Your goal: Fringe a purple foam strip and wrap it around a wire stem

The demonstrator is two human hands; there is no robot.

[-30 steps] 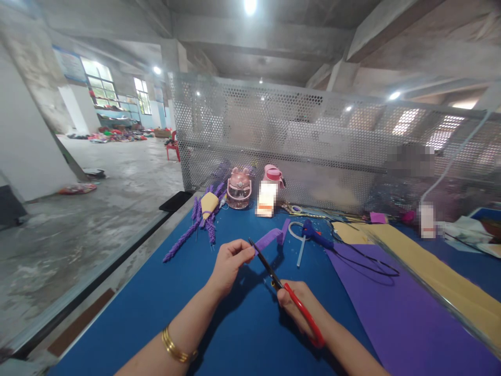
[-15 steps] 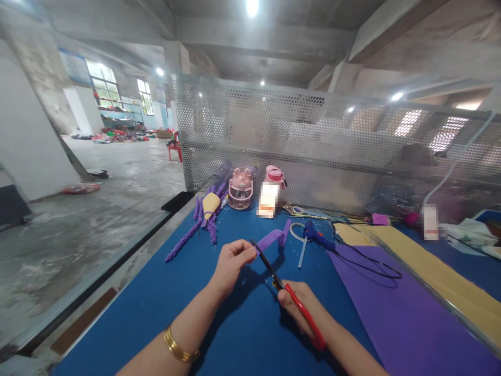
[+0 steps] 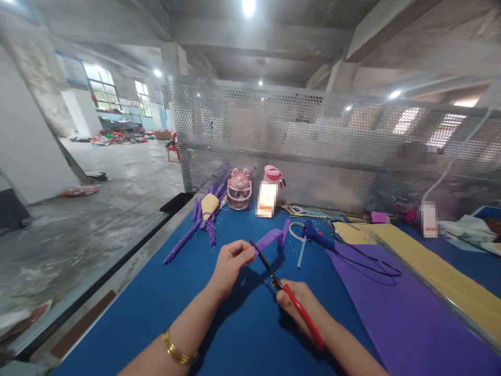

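Observation:
My left hand [image 3: 230, 263] pinches one end of a narrow purple foam strip [image 3: 273, 238] above the blue table [image 3: 164, 303]. The strip runs up and right from my fingers and folds over at its far end. My right hand [image 3: 301, 308] grips red-handled scissors [image 3: 287, 295]. Their dark blades point up and left and meet the strip just right of my left fingertips. A gold bangle sits on my left wrist.
A large purple sheet [image 3: 395, 308] and a yellow sheet [image 3: 422, 266] lie to the right. A blue glue gun [image 3: 315, 235] with a black cord, purple lavender-like stems [image 3: 195, 224], a pink bottle [image 3: 239, 188] and a perforated metal screen [image 3: 313, 141] are behind. The table's edge drops off at left.
Almost nothing has changed. Both hands hold the same pose with the scissor blades at the strip; only the camera view has shifted slightly.

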